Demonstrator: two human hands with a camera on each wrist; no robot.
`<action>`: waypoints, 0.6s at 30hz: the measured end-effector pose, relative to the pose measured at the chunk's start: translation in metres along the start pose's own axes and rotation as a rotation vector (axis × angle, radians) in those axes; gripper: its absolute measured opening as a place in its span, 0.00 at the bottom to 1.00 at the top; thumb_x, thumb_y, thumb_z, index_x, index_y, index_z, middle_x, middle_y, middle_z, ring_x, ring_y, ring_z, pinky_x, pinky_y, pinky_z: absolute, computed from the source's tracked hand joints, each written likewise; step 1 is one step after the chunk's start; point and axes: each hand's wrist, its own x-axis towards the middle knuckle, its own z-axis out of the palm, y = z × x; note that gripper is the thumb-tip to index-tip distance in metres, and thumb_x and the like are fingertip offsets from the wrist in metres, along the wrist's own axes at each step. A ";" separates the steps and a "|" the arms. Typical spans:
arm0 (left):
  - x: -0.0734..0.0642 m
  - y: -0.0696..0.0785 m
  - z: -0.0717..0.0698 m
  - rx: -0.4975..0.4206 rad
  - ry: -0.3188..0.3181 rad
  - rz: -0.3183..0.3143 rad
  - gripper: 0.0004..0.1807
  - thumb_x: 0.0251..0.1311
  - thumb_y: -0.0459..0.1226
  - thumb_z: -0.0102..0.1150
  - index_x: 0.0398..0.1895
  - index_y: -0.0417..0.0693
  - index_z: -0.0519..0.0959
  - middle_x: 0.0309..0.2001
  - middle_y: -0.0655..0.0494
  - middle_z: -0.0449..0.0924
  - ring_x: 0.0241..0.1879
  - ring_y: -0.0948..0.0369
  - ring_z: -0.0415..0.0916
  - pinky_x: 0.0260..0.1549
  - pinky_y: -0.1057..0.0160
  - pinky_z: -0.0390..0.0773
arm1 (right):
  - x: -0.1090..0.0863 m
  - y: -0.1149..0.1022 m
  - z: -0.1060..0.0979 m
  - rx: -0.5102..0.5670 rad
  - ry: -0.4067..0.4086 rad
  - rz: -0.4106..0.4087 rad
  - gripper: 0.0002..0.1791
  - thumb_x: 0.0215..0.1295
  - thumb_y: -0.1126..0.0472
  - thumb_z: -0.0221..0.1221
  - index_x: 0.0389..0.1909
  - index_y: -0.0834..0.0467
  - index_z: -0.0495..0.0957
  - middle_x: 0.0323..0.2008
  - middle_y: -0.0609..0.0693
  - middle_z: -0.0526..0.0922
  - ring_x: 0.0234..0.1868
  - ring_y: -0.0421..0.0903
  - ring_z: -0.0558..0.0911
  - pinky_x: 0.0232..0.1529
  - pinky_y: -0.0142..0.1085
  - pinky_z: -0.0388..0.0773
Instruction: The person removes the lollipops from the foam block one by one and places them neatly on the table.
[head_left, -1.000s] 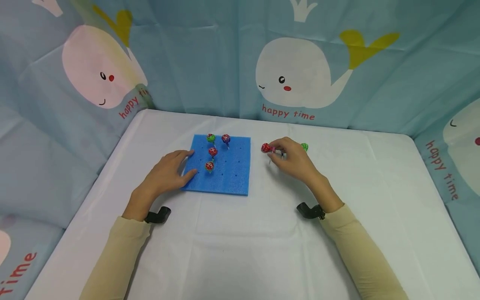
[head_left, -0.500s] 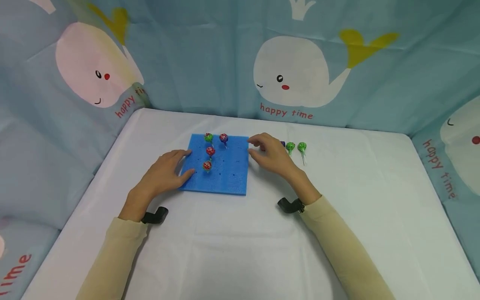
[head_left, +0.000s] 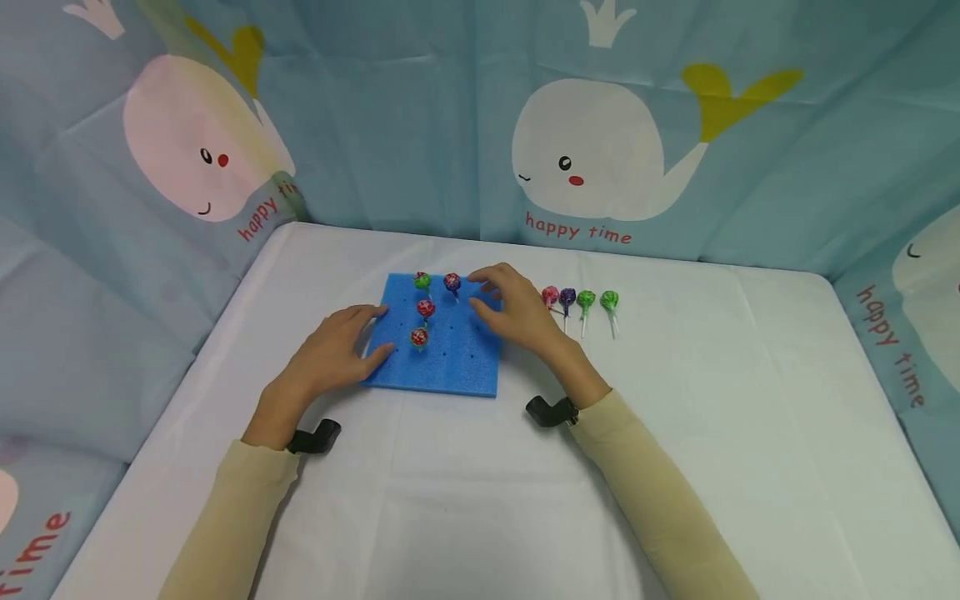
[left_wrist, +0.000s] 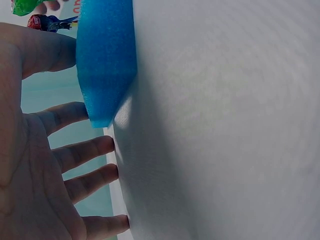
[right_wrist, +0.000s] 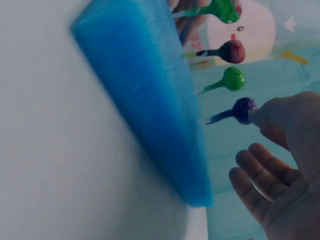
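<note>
A blue foam board (head_left: 457,367) with small holes lies on the table, several wrapped lollipops standing upright in it. My left hand (head_left: 333,346) rests at its left edge, fingers spread and fairly straight, thumb near the front. In the left wrist view, the thumb and forefinger touch the board's edge. Above the board's right back corner is my right hand (head_left: 517,308), fingers loosely bent, thumb and forefinger apart with nothing held between them. A purple lollipop (head_left: 452,283) stands just left of its fingertips. In the right wrist view, the thumb overlaps this purple lollipop (right_wrist: 243,111).
Right of the board a row of loose lollipops lies on the white table (head_left: 465,483): a pinkish-red lollipop (head_left: 550,296), a purple one and two green lollipops (head_left: 610,300). A blue curtain (head_left: 420,125) printed with whales hangs behind the table.
My right hand has let go of the red lollipop, which now lies in the row, and moved left over the board. My left hand stays at the board's edge.
</note>
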 end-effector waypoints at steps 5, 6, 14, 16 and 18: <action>0.000 0.000 -0.003 -0.003 -0.002 -0.002 0.40 0.73 0.54 0.57 0.81 0.45 0.64 0.79 0.38 0.66 0.80 0.37 0.60 0.78 0.30 0.61 | 0.013 -0.007 0.007 0.006 0.028 -0.010 0.19 0.74 0.59 0.64 0.62 0.59 0.81 0.60 0.59 0.83 0.58 0.54 0.87 0.62 0.46 0.86; 0.000 0.000 -0.003 -0.002 -0.003 -0.003 0.40 0.73 0.55 0.57 0.81 0.45 0.64 0.79 0.39 0.66 0.80 0.37 0.60 0.78 0.30 0.61 | 0.015 -0.009 0.009 0.008 0.031 -0.013 0.18 0.74 0.59 0.64 0.62 0.59 0.81 0.59 0.58 0.83 0.58 0.55 0.87 0.62 0.46 0.86; -0.001 0.001 -0.006 0.000 0.008 -0.002 0.39 0.72 0.55 0.58 0.80 0.45 0.65 0.78 0.38 0.67 0.79 0.37 0.61 0.77 0.30 0.62 | 0.024 -0.016 0.020 -0.021 0.005 -0.006 0.20 0.75 0.58 0.63 0.64 0.58 0.79 0.60 0.55 0.82 0.59 0.52 0.86 0.64 0.44 0.85; 0.000 0.001 -0.005 -0.002 0.009 0.002 0.39 0.72 0.54 0.58 0.80 0.46 0.65 0.78 0.38 0.67 0.79 0.37 0.61 0.77 0.30 0.62 | 0.023 -0.015 0.021 -0.034 0.006 0.007 0.20 0.75 0.58 0.63 0.64 0.58 0.79 0.60 0.55 0.82 0.59 0.51 0.86 0.64 0.44 0.84; 0.001 0.002 -0.003 -0.004 0.006 0.008 0.40 0.72 0.54 0.58 0.80 0.46 0.65 0.78 0.39 0.67 0.79 0.38 0.61 0.77 0.31 0.63 | 0.021 -0.014 0.022 -0.043 0.013 0.018 0.20 0.75 0.58 0.63 0.63 0.58 0.80 0.60 0.55 0.82 0.59 0.50 0.86 0.64 0.44 0.84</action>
